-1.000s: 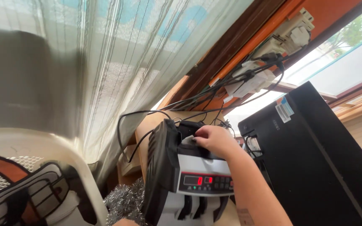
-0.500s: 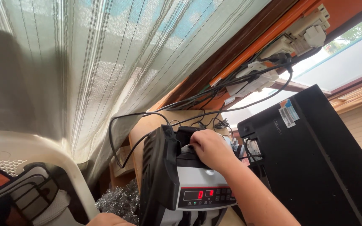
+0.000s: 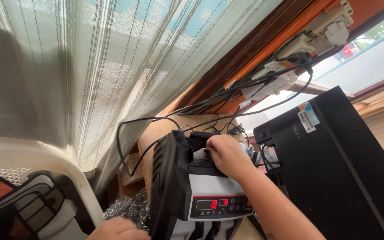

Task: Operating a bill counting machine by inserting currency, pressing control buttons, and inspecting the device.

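One right hand [image 3: 227,155] rests atop counting machine [image 3: 201,195].

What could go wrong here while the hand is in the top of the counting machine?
The right hand is pressed into the feed slot of the counting machine, whose display is lit, so fingers might get nipped if it runs. Black cables loop loosely just behind it; a snagged one might tug the wall sockets. The left hand sits low beside the machine, barely in view.

Head cam, tilted, close above bill counter [image 3: 210,195], prob. facing window
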